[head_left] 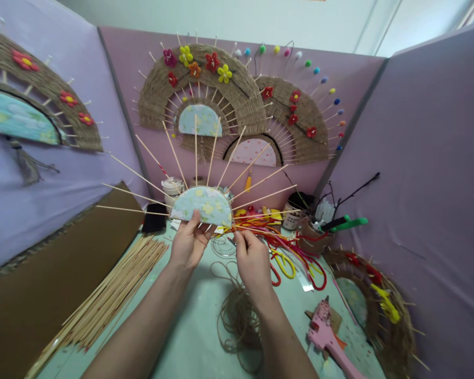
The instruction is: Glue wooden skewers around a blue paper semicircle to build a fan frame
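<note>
A half-circle panel covered in pale blue floral cloth stands upright in front of me, with several thin wooden sticks fanning out from its curved edge. My left hand grips the panel by its lower edge, thumb on the front and fingers behind. At the lower right corner, my right hand is closed in a pinch on a thin brown strand that looks like jute twine; the fingertips partly hide it. Below the hands lies a loose tangle of jute twine on the table.
Bundled wooden sticks lie left beside a brown cardboard sheet. Colourful pipe cleaners, scissors and a pink glue gun are at right. Finished woven fans hang on the back panel; another woven fan leans at right.
</note>
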A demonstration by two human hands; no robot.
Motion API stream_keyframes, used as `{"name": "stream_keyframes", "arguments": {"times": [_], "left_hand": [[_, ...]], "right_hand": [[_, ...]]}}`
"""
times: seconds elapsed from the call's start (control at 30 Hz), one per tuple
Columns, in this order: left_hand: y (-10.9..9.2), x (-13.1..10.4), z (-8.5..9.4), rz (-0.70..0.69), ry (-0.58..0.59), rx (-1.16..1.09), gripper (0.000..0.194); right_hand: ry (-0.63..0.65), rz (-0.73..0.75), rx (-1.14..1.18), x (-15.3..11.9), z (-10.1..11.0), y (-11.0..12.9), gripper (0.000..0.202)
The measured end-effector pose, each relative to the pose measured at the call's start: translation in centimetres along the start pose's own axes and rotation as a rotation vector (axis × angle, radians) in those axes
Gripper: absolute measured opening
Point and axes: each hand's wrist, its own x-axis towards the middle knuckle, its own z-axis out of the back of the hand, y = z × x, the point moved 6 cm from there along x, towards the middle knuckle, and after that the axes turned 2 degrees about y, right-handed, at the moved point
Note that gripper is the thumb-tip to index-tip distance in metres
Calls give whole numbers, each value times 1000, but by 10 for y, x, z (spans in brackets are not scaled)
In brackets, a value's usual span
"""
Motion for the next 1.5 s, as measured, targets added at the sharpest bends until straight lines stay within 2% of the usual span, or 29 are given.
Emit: {"name": "stream_keyframes", "arguments": {"times": [0.2, 0.63, 1.0, 1.33, 1.4, 1.5], "left_hand": [[2, 0, 2, 3, 6, 3, 32], [3, -3, -1, 10, -12, -19, 23], [5, -4, -3, -7, 0, -49, 27], [14, -6, -7, 35, 25, -124, 26], [14, -5, -8, 34, 40, -154, 26], [10, -1, -7, 26, 61, -184, 27]], "right_hand": [[24, -4, 22, 0, -3, 0, 33], [42, -13, 31, -1, -5, -1, 32], [65, -23, 26, -1, -8, 0, 34], [64, -22, 45, -2, -10, 2, 32], [105, -21, 9, -2, -12, 1, 34], [268, 56, -164, -4, -16, 2, 27]]}}
